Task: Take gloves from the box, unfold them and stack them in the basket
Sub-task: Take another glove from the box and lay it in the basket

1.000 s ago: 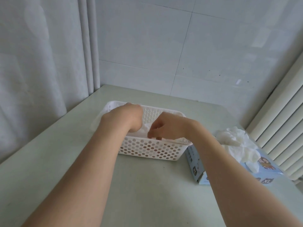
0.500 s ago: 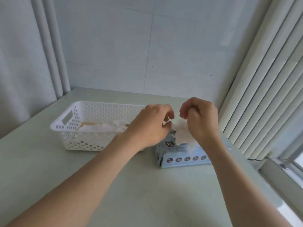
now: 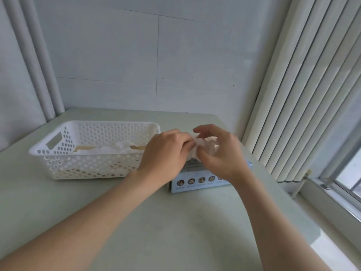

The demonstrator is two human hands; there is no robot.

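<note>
Both hands meet above a light blue cardboard glove box [image 3: 197, 182], which stands on the pale green worktop [image 3: 156, 227] just to the right of a white perforated plastic basket [image 3: 93, 125]. Between the hands sits a crumpled white glove [image 3: 204, 146], held up over the box's top and still bunched into a wad.

The left hand [image 3: 166, 153] comes in from the basket side. Its fingers [image 3: 185, 142] are curled together and clamped on the left edge of the glove. The right hand [image 3: 222, 155] holds the other side. Its thumb presses in from below while the upper fingers [image 3: 203, 130] arch over the wad, slightly apart from one another, so the glove is pinched between thumb and fingers.

Inside the basket lies a low pile of flattened white gloves [image 3: 117, 149] over something tan on the bottom. The basket has a slot handle cut into its left end wall.

Only the box's front face, with a row of small round icons, shows below the wrists. Its top opening is hidden by the hands.

Behind the worktop is a pale tiled wall [image 3: 136, 55], and white vertical slats [image 3: 302, 94] stand to the right.
</note>
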